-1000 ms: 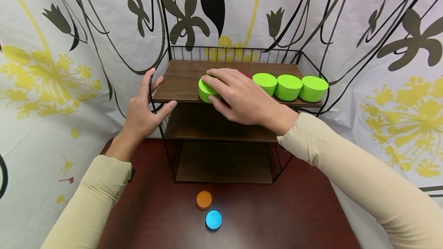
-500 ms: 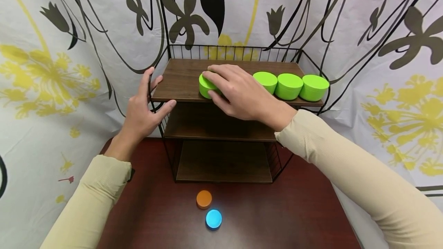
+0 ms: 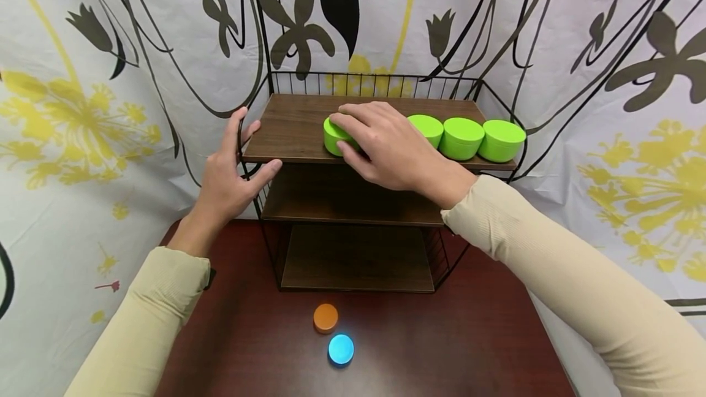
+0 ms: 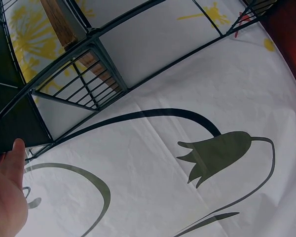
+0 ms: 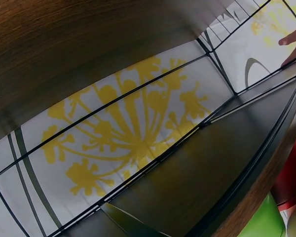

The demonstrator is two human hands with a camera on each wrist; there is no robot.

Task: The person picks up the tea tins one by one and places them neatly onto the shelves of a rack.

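My right hand (image 3: 386,146) grips a round green lidded container (image 3: 334,137) at the front edge of the top wooden shelf (image 3: 295,124). Three more green containers (image 3: 462,138) stand in a row to its right, the nearest partly covered by the hand. A red container (image 5: 292,177) shows beside a green one (image 5: 264,221) in the right wrist view; my hand hides it in the head view. At the rack's left side my left hand (image 3: 228,176) touches the black wire frame (image 4: 93,34), its fingers extended and the thumb by the shelf's front corner.
Two lower shelves (image 3: 353,256) sit beneath the top one. On the dark red table (image 3: 441,342) in front are an orange round container (image 3: 325,318) and a blue one (image 3: 341,349). A wire rail (image 3: 375,84) edges the back, before a patterned cloth (image 3: 165,17).
My right hand has shifted slightly to the right with the green container. The bit of red seen behind that hand is now covered. My left hand stays in place.
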